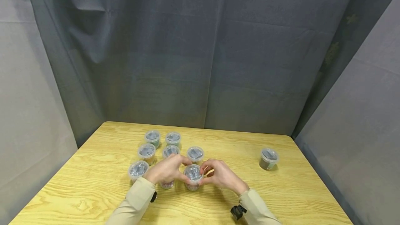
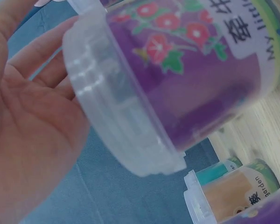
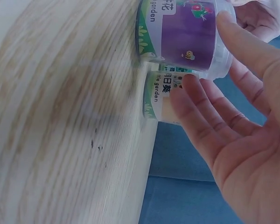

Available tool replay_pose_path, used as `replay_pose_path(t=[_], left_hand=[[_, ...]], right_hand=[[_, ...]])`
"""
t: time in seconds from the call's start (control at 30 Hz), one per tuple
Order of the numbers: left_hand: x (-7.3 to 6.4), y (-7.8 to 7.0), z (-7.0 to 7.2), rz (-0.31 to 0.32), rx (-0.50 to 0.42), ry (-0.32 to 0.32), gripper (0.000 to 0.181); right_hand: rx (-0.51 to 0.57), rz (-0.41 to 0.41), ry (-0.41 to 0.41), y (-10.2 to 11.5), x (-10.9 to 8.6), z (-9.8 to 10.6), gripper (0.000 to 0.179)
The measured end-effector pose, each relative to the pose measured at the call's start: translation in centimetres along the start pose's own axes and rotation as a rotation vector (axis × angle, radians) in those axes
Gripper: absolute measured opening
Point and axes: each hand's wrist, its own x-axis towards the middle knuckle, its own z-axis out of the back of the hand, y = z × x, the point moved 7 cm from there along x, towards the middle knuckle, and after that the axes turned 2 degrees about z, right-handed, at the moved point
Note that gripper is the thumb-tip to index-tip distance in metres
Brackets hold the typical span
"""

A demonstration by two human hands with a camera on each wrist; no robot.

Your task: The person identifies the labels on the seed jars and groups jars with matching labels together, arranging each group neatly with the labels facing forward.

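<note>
Both hands meet at a lidded clear plastic tub in the front row, which stands upright on the table. My left hand has its thumb and forefinger curved round the tub's left side. From the right, my right hand holds it at the lid, thumb in front and forefinger behind. A purple flower label shows on the tub in the right wrist view. Partly hidden under the left hand is another tub; in the left wrist view, a purple tub fills the foreground before the palm.
Several matching tubs stand in loose rows to the left, including the front-left tub and the back-left tub. One tub is just behind the held one. A dark tub stands alone at right on the wooden table.
</note>
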Motion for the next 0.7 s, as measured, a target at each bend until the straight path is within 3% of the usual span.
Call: replay_pose_path(t=[0.23, 0.4, 0.7], left_hand=[[0.0, -0.2, 0.1, -0.009, -0.022, -0.019, 0.062], [0.1, -1.2, 0.4, -0.065, -0.026, -0.128, 0.050], [1.2, -3.6, -0.2, -0.138, -0.018, -0.319, 0.028]], right_hand=[[0.047, -0.017, 0.010, -0.3, -0.3, 0.5, 0.031], [0.021, 0.003, -0.047, -0.5, -0.7, 1.9, 0.022], [-0.124, -0.027, -0.238, -1.3, -1.5, 4.8, 0.013]])
